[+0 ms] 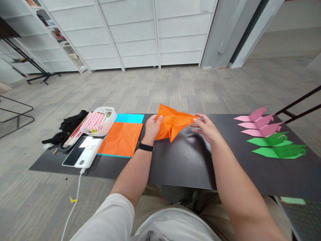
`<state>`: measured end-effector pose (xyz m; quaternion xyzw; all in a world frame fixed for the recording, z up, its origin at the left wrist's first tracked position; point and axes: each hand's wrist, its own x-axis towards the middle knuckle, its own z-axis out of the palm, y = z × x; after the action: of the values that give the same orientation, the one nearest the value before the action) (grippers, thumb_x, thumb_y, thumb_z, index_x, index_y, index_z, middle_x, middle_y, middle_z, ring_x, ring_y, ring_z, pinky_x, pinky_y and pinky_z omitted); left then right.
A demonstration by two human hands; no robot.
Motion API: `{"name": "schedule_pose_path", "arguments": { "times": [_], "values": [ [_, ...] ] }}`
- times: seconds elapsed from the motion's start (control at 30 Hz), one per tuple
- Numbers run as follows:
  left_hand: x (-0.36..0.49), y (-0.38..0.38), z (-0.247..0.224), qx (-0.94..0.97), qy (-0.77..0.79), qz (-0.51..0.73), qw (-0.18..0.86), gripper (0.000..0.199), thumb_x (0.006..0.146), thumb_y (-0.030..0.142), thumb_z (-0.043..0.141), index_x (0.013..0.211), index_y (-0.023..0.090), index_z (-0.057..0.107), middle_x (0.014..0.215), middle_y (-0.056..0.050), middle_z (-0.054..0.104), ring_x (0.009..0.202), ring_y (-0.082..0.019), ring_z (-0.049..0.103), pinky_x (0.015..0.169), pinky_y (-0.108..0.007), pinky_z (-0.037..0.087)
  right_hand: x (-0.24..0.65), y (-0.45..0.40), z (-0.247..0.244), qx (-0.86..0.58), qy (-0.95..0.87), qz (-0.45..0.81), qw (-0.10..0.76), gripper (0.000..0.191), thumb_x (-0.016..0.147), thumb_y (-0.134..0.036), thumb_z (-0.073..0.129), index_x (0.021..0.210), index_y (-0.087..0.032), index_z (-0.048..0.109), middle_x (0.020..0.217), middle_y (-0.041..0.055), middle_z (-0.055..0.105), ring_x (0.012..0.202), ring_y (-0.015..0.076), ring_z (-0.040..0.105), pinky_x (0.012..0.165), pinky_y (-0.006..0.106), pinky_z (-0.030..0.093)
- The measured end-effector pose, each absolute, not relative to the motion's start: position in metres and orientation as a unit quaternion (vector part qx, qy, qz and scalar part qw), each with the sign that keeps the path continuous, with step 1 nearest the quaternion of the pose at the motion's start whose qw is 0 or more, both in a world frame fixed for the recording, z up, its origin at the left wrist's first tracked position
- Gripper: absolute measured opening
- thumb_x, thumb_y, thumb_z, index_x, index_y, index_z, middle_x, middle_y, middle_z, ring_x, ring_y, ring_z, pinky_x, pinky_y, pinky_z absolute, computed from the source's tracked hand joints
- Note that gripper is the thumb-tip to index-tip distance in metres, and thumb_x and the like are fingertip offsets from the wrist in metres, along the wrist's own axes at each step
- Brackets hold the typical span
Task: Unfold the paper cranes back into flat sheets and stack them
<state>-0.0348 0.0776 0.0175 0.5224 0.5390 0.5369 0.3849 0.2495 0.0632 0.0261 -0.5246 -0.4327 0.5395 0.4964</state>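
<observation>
A partly folded sheet of orange origami paper (173, 121) is held above the dark table, creased into a pointed, star-like shape. My left hand (151, 128) grips its left side, the thumb pressed on top. At the paper's right tip, my right hand (204, 126) pinches the corner between thumb and fingers, its other fingers loosely spread. Left of my left hand lies a flat creased orange sheet (122, 139) on top of blue paper (130, 118).
Folded pink paper pieces (258, 124) and green paper pieces (278, 151) line the right of the black table (180, 164). On the left are a white basket (110, 122), a phone (76, 150), a white power bank (89, 154) with a cable, and black cloth (74, 121).
</observation>
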Motion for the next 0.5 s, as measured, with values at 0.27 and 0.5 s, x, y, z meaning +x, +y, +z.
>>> {"name": "schedule_pose_path", "arguments": {
  "times": [0.27,0.5],
  "values": [
    [-0.025,0.06,0.03,0.587,0.56,0.533,0.24,0.027,0.103,0.045,0.062,0.096,0.021,0.072,0.088,0.0,0.074,0.081,-0.017,0.065,0.074,-0.026,0.045,0.211,0.051,0.015,-0.534,-0.434,0.589,0.425,0.053,0.083,-0.062,0.082,0.119,-0.031,0.056,0.117,0.0078,0.076,0.095,0.0242,0.077,0.067,0.037,0.069],
    [-0.018,0.055,0.03,0.584,0.548,0.541,0.256,0.031,0.102,0.047,0.064,0.111,0.02,0.076,0.096,-0.003,0.078,0.087,-0.02,0.071,0.081,-0.028,0.051,0.199,0.054,-0.002,-0.546,-0.476,0.495,0.479,0.048,0.074,-0.042,0.081,0.115,-0.029,0.059,0.106,0.0036,0.076,0.093,0.0224,0.073,0.063,0.029,0.06]
  ]
}}
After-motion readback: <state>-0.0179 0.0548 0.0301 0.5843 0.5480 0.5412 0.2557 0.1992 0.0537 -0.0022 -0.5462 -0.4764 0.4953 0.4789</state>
